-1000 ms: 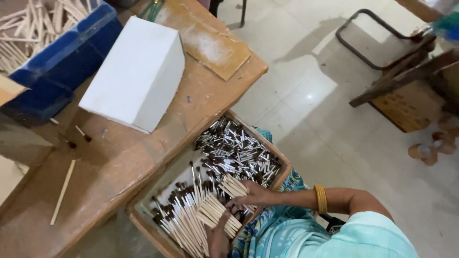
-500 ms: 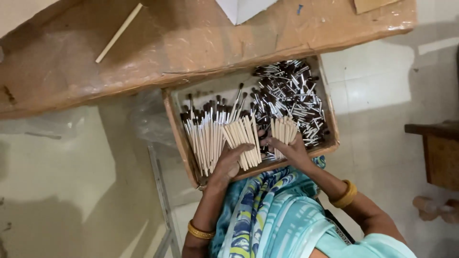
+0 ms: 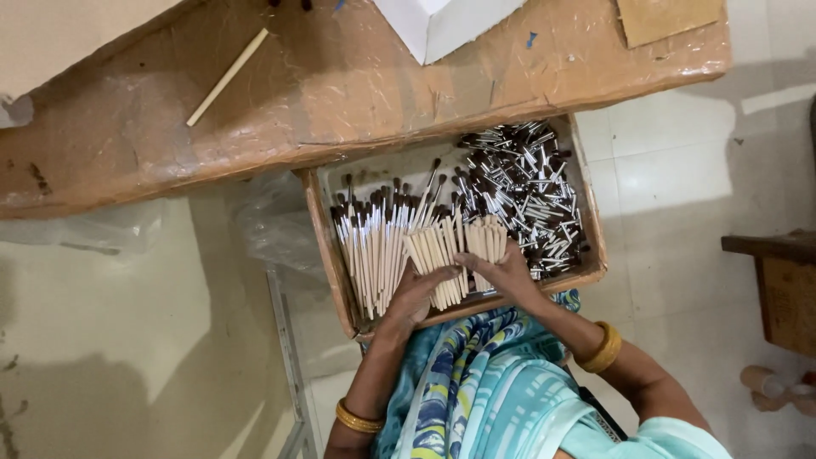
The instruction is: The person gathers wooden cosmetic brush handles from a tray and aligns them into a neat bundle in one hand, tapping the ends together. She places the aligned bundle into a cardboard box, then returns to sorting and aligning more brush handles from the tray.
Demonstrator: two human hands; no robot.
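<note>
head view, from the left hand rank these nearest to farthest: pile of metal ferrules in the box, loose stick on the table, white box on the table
From the left hand:
1. pile of metal ferrules, right end of the tray.
2. white box, on the table's far edge, top centre.
3. loose stick, on the table, upper left.
The last two are fairly close.

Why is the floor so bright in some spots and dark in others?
In the head view, light falls in pale patches on the tiled floor while the table throws a soft shadow beside them; the brushes under the left hand and right hand stay evenly lit and sharp.
</note>
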